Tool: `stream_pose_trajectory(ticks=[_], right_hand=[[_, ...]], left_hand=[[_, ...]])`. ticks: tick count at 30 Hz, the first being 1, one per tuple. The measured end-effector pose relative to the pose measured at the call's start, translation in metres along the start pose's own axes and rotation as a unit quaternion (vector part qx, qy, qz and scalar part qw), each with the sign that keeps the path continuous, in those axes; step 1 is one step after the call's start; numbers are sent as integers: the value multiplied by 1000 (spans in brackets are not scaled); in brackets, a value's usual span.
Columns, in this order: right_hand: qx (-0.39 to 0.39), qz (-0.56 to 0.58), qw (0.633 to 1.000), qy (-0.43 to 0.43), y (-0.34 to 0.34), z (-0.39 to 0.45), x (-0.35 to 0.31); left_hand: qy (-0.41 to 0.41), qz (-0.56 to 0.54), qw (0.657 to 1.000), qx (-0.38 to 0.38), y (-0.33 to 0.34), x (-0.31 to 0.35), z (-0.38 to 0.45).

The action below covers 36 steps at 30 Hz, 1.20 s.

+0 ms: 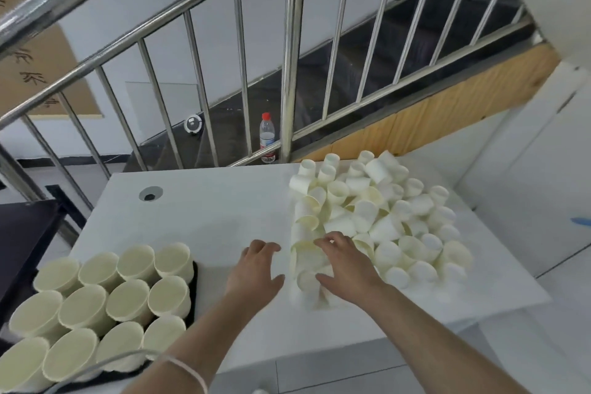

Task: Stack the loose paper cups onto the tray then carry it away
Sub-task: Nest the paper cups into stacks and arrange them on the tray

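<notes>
Head view: I see the white tabletop [208, 217] with a heap of loose paper cups [383, 217] piled at about two o'clock, lying on their sides and upside down. My right hand [343, 261] rests on the heap's near left edge, fingers spread over a cup lying on its side. My left hand [256, 269] hovers just beside it at the centre, fingers relaxed, holding nothing. Down at eight o'clock, the black tray [194, 278] carries rows of upright stacked cups [105, 297]. Beyond the steel railing [291, 51] at twelve o'clock stands a water bottle [267, 137].
</notes>
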State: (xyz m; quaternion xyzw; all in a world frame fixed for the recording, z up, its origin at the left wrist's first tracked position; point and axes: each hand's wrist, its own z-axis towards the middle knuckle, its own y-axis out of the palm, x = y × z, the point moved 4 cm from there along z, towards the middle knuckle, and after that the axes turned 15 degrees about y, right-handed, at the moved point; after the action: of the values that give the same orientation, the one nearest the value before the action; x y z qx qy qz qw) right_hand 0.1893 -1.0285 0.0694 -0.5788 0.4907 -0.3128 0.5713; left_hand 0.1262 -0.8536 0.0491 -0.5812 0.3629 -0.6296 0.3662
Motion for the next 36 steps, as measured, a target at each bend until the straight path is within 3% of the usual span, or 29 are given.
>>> stream_pose_trajectory(ticks=[14,22,29,33,36], right_hand=[[-100,-24,994,46,36,120,32],[-124,-63,990,13,64,156,19],[-71,-70,995,-11,63,165,16],[-39,-22,999,24,51,174,22],[-46,53,993,96,47,180,31]], left_hand=[[-24,-24,999,-34,36,-43,118],[-54,-21,997,-45,41,-65,136],[-65,-24,996,-59,51,-64,133],[-58,-29,996,-59,53,-61,136],[-47,-43,996,-56,55,-55,141]])
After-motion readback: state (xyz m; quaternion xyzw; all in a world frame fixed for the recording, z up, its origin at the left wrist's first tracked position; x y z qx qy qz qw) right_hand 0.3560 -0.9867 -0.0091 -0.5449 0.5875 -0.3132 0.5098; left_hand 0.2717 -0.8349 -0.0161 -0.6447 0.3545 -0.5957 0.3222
